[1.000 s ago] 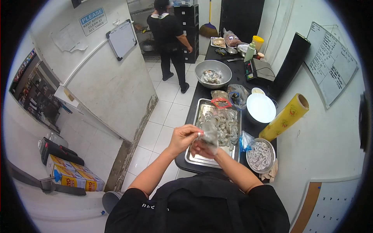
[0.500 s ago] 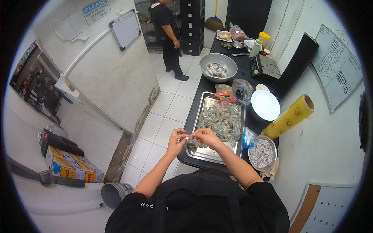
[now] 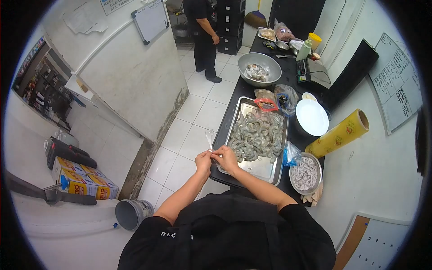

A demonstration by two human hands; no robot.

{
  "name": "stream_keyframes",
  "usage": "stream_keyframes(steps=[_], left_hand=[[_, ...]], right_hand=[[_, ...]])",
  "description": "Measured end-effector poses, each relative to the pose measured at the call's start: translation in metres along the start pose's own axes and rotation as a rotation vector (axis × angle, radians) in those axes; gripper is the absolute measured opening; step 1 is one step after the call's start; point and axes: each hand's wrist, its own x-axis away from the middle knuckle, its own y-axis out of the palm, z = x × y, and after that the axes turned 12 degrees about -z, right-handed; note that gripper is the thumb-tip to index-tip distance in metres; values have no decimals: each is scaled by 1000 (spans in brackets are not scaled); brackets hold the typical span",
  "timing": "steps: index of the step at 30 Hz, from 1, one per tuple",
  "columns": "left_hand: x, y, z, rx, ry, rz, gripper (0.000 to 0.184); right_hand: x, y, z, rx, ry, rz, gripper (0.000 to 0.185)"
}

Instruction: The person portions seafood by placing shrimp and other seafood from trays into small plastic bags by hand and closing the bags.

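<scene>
My left hand [image 3: 203, 163] is closed on the gathered neck of a small clear plastic bag [image 3: 209, 138], whose loose end sticks up above the fingers. Fingers of my right hand [image 3: 226, 159] pinch the same bag from the right, touching my left. Both hands are at the near left corner of a metal tray [image 3: 263, 172]. Grey raw shrimp [image 3: 256, 135] lie piled on that tray. What hangs beneath my fingers is mostly hidden.
A bowl of peeled shrimp [image 3: 306, 174], a blue-and-clear bag [image 3: 292, 154], a yellow wrap roll [image 3: 337, 133] and a white bowl [image 3: 312, 118] stand right. Beyond the tray is a large metal bowl [image 3: 259, 69]. Another person [image 3: 202, 40] stands behind.
Both hands have moved left toward the tray's edge, and the bag is now pinched at its neck with its end upright. The view has shifted, and the other person has turned.
</scene>
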Motion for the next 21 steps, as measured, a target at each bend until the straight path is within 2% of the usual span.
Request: stream_keyframes(steps=[2,7,9,11,12,14,19,21], left_hand=[[7,5,5,16,-150,116,18],[11,9,2,149,-260,131,22],[12,9,-1,187,-280,115,23],[12,6,-1,-35,-64,-4,19],[8,1,-5,-38,-63,-6,19],[0,-12,-17,-816,609,94,17],[9,-12,27,-1028,755,-137,16],[5,-17,34,-1053,779,-206,16]], right_hand=[[0,3,3,3,-21,36,15],[1,8,14,13,-20,41,15],[0,8,19,-86,-19,56,15],[-3,3,24,-108,15,4,16],[-5,0,26,-132,48,-49,17],[-8,-7,29,-150,67,-123,18],[-17,-32,28,-210,111,-282,21],[-20,-41,25,-164,27,-335,22]])
